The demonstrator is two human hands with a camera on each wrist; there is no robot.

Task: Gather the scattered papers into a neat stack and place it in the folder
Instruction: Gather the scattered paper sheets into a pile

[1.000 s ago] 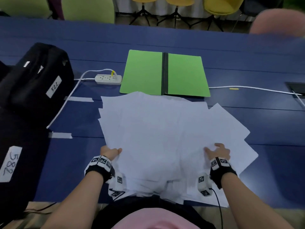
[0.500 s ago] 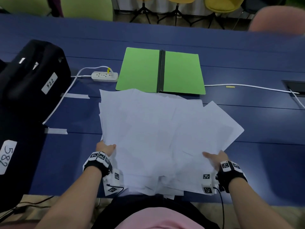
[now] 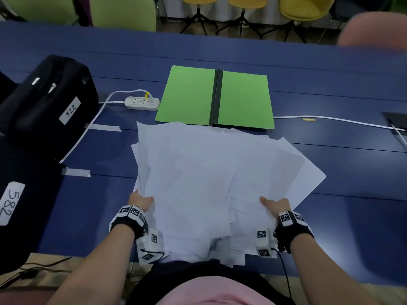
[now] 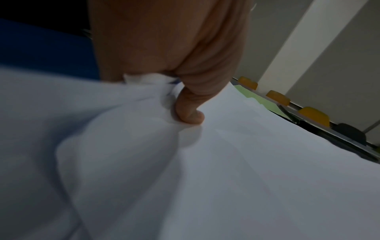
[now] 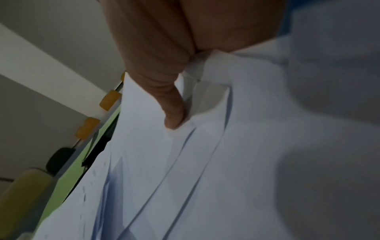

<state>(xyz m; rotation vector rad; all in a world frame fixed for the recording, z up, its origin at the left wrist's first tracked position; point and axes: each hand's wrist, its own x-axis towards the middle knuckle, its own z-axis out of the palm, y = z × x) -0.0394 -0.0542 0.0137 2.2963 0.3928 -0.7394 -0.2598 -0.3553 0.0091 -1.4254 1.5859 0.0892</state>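
A: Papers [image 3: 211,179] lie fanned in a loose pile on the blue table [image 3: 330,227], the near edges hanging past the table's near rim and the far edge just overlapping the open green folder [image 3: 189,95]. How does the person hold them?

B: The left hand [image 3: 139,200] pinches the pile's left side, thumb on top and fingers underneath; the left wrist view shows the thumb pressing the top sheet. The right hand [image 3: 274,205] grips the right side the same way, thumb over several staggered edges.

A: Are all the sheets caught?

B: Probably not; the bottom layers are hidden, and one sheet sticks out far to the right.

A: So what makes this step go well?

B: The person should draw both sides inward evenly, lift the bundle, stand it on its long edge and tap it on the table until the edges line up. A light grip lets sheets slide into place; a hard one creases them, as the buckle beside the left thumb suggests.

A: And the folder?

B: It lies open and flat at the far side, between a power strip [image 3: 142,103] on the left and a white cable [image 3: 330,119] on the right.
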